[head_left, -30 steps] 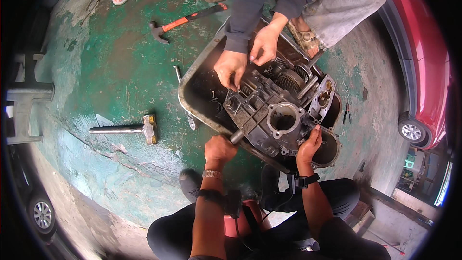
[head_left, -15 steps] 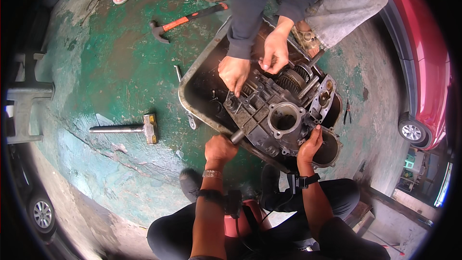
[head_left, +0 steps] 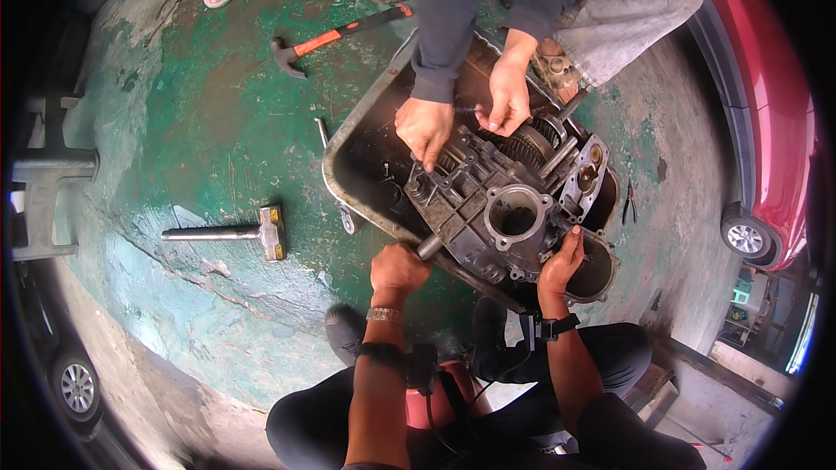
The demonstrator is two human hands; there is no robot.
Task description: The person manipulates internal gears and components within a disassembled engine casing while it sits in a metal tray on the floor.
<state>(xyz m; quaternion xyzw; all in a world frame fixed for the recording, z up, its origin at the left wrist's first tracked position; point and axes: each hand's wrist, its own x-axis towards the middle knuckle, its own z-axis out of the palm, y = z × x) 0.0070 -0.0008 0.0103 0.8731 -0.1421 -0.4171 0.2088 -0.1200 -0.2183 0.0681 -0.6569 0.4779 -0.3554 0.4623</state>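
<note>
Floor (head_left: 318,244) lies open left of the fingers of the left hand (head_left: 400,269), up to the sledgehammer (head_left: 273,233). Beyond the fingers of the right hand (head_left: 559,268), the metal housing (head_left: 461,213) and co-worker's hands (head_left: 425,129) obstruct passage.

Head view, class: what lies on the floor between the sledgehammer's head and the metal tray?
The rounded end of a metal tool, close by the rim of the tray, between it and the sledgehammer, in the head view.

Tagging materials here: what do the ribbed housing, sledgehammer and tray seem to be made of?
Ribbed housing: likely cast metal, matte grey, with moulded ribs and bolt holes. Sledgehammer: probably steel; shiny greyish handle, worn head with yellowish patches. Tray: perhaps metal, given its dirty greyish rim, but plastic is possible.
</note>
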